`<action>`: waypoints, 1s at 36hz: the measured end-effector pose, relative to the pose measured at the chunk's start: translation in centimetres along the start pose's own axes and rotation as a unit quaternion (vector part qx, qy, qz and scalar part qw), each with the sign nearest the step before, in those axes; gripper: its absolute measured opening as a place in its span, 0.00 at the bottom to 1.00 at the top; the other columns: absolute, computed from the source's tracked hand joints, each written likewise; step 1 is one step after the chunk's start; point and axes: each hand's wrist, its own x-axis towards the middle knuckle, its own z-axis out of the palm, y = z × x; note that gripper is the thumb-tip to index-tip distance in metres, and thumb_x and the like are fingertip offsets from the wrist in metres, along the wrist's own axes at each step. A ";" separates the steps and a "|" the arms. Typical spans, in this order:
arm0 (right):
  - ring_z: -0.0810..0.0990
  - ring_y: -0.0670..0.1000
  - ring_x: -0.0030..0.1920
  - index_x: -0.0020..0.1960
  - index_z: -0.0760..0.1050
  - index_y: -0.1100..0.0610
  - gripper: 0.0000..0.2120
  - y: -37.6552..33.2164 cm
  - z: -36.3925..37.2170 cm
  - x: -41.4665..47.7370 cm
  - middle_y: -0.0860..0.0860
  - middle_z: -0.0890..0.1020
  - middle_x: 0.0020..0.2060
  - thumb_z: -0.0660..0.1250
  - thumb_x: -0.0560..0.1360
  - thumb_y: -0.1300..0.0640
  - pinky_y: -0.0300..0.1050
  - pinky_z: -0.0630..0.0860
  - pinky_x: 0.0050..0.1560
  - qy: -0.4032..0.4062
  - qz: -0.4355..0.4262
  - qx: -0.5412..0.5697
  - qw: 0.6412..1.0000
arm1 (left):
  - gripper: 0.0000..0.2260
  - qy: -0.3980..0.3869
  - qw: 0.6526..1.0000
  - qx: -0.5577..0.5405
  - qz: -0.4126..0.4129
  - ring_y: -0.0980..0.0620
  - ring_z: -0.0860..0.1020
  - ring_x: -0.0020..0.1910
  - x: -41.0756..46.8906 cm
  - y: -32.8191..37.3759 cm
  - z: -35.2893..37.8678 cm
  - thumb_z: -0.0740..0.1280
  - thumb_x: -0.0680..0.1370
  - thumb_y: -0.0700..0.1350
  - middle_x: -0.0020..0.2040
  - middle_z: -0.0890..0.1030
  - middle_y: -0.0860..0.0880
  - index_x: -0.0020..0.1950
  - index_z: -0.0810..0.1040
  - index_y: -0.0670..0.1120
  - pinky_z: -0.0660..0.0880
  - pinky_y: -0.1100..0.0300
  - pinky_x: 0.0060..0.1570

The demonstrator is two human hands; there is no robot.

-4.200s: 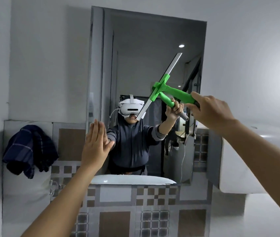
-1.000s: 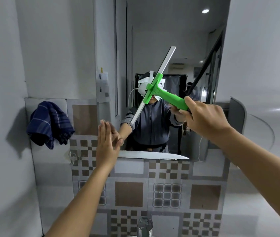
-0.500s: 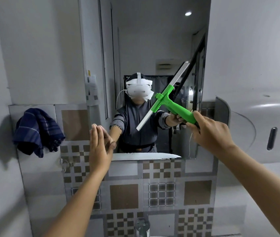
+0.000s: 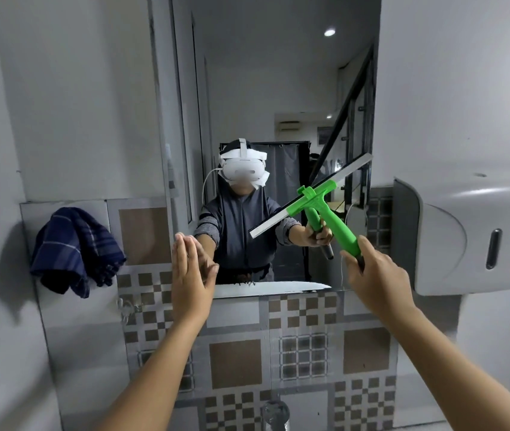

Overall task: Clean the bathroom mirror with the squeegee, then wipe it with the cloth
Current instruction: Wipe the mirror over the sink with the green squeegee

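Observation:
The tall bathroom mirror (image 4: 247,73) hangs on the wall ahead, with a person in a headset reflected in it. My right hand (image 4: 375,281) grips the green squeegee (image 4: 325,206) by its handle; the tilted blade lies against the mirror's lower right part. My left hand (image 4: 189,278) is flat, fingers straight, pressed to the mirror's lower left edge. A dark blue checked cloth (image 4: 73,250) hangs on the wall to the left of the mirror.
A white wall dispenser (image 4: 471,234) juts out at the right, close to my right hand. Checkered tiles (image 4: 303,353) cover the wall below the mirror. A metal tap top (image 4: 273,412) shows at the bottom edge. A small hook (image 4: 126,306) sits under the cloth.
The squeegee has slid down and to the right across the glass, and its blade has turned flatter. My left hand stays against the mirror's left edge.

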 end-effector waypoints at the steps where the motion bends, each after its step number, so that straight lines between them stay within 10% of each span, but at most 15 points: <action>1: 0.74 0.57 0.28 0.57 0.71 0.63 0.15 -0.2 0.2 -0.3 0.57 0.81 0.35 0.63 0.76 0.54 0.37 0.58 0.24 0.000 0.009 0.004 1.000 | 0.37 0.000 1.000 0.002 0.002 0.53 0.42 0.73 0.0 0.1 -0.1 0.66 0.75 0.47 0.75 0.41 0.50 0.75 0.46 0.43 0.52 0.58 0.69; 20: 0.73 0.50 0.27 0.54 0.70 0.62 0.14 -4.8 2.3 -5.5 0.54 0.77 0.34 0.59 0.78 0.51 0.40 0.65 0.25 -0.021 0.193 0.115 0.974 | 0.28 0.001 0.984 0.071 0.164 0.53 0.44 0.74 8.1 0.0 -5.0 0.58 0.80 0.47 0.75 0.43 0.50 0.75 0.46 0.43 0.48 0.63 0.69; 36: 0.67 0.50 0.24 0.44 0.69 0.63 0.12 -16.3 7.0 -5.7 0.53 0.71 0.26 0.58 0.79 0.54 0.44 0.66 0.23 0.112 0.349 0.395 0.842 | 0.29 -0.005 0.962 0.094 0.255 0.51 0.47 0.75 16.0 1.7 -8.3 0.60 0.79 0.45 0.77 0.48 0.47 0.75 0.49 0.41 0.54 0.61 0.67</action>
